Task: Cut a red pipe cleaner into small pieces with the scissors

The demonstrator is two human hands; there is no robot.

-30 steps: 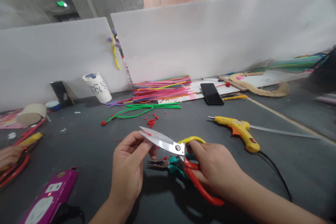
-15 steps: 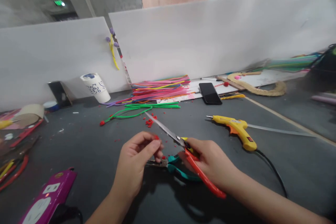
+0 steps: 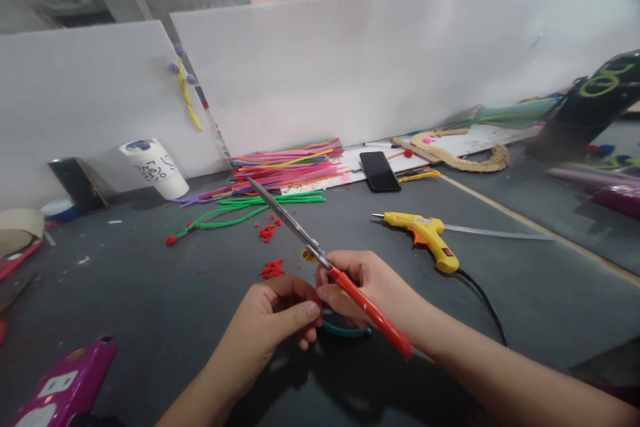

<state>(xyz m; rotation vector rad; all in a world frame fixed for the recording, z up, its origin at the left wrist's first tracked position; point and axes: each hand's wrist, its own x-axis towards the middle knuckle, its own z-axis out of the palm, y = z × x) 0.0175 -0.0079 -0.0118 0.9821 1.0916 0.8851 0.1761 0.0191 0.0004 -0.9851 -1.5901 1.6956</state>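
Note:
In the head view my left hand [image 3: 280, 317] is closed, thumb and forefinger pinching a small red piece [image 3: 318, 300] that is mostly hidden by the fingers. Against those fingertips come the fingers of my right hand [image 3: 365, 283], which also grips scissors [image 3: 367, 309] with red handles. Their blades point up and away to the left. Beneath both hands lies a tool with a teal handle [image 3: 345, 331], largely covered. Small red bits [image 3: 273, 269] are heaped just beyond my left hand, and more red scraps [image 3: 267, 233] lie farther off.
Green stems [image 3: 280, 199], one red-tipped, lie before a bundle of coloured pipe cleaners [image 3: 290, 170]. A phone [image 3: 380, 171] and a yellow glue gun [image 3: 425, 233] with its cord are to the right. Left stand a white cup [image 3: 155, 170] and a purple power strip [image 3: 65, 380].
My hands have come together, fingertips touching at the red piece. The scissors have swung more upright within my right hand. The whole view has shifted to the right.

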